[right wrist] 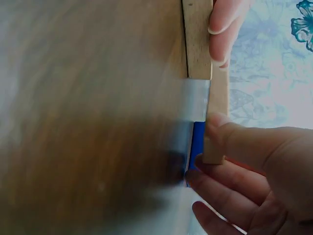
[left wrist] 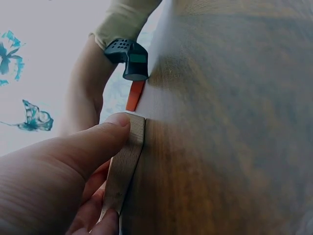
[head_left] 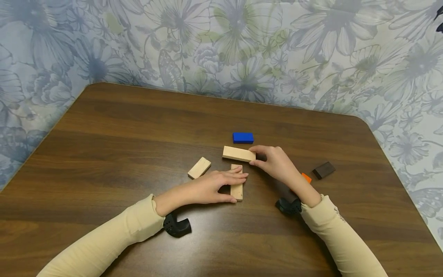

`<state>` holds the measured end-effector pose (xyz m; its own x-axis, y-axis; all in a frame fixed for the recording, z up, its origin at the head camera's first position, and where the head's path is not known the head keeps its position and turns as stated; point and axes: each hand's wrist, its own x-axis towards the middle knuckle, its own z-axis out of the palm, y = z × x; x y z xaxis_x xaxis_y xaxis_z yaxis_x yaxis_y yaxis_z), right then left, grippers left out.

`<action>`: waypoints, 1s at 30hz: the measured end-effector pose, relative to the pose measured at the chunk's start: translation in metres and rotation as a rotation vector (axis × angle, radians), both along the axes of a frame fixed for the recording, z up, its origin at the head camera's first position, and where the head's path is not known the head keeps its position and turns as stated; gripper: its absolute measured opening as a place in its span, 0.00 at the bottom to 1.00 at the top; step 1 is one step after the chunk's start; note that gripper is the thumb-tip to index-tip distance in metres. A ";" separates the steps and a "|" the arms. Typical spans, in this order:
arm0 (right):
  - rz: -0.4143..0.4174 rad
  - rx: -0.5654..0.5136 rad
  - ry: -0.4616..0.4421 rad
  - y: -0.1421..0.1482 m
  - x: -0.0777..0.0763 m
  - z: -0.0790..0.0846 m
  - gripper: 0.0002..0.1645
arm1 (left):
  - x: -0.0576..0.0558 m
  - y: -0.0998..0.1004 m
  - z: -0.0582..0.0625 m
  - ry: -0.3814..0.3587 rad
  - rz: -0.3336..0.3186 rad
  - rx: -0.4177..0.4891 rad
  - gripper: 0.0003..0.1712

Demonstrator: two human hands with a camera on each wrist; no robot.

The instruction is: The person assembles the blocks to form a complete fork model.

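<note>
I judged the work only partway along: the right hand was pinching a long pale block by the end toward the right edge of the tabletop, not yet released, while the left hand grasped a second pale block resting on the wood, farther from the far edge. I saw nothing stacked. The blue block lay loose nearest the far edge, a short pale block lay toward the left edge and a dark block toward the right, all apparently left to handle. The right arm hid most of an orange piece, and left fingers covered part of the second block. The long block looked raised, but I couldn't judge its clearance; the near edge was cut off.
</note>
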<state>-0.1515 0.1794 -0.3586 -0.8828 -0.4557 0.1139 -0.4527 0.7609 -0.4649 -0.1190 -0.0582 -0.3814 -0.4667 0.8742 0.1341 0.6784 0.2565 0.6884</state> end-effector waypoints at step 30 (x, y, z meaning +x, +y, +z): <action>0.227 -0.041 -0.026 -0.006 0.000 -0.006 0.24 | -0.003 -0.001 0.000 0.012 -0.005 0.003 0.36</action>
